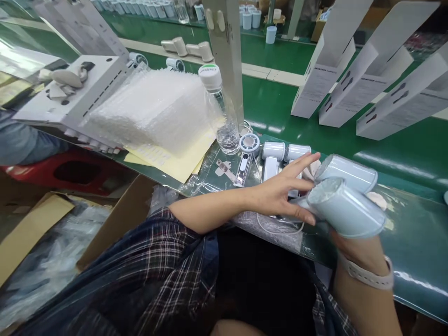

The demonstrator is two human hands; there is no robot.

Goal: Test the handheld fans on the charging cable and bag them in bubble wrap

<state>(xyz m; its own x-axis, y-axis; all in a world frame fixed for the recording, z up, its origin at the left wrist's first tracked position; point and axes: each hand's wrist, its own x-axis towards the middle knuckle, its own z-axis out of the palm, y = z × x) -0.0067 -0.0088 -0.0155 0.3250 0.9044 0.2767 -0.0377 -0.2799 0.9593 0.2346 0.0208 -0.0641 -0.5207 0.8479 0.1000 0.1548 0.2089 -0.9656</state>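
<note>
Clock read from mid-view, 12 straight ahead. Two pale blue devices lay between 3 and 4: the nearer device (348, 210) overlapped the farther device (350, 171) along its lower edge. Right hand (359, 247), white strap (369, 275) at the wrist, came up beneath the nearer one, probably bearing its weight; its fingers were mostly hidden, so could not tell whether they were clamped. Left hand (280, 191) reached in from the 9 o'clock side, fingers spread, thumb well apart, by the nearer handle, likely to steady it; grip there could not be told.

Heads were smooth, glossy, drum-shaped; the ends toward 9 looked cloudy and crinkled, perhaps thin clear wrap against scuffs. A round-headed fan (249, 144), silvery at centre, and two lying units (274, 153) sat just past 1 and at 2, seemingly within easy reach.

At 10, a squared stack of bubble wrap (150, 105), white and pebbly, rested partly over yellow sheets (185, 170). Clear bottle (224, 123) at 12, ribbed white cap. White cartons (317, 88) at 2, flaps raised, presumably for easy filling. At 8, a brown box (114, 228) held limp, shiny plastic.
</note>
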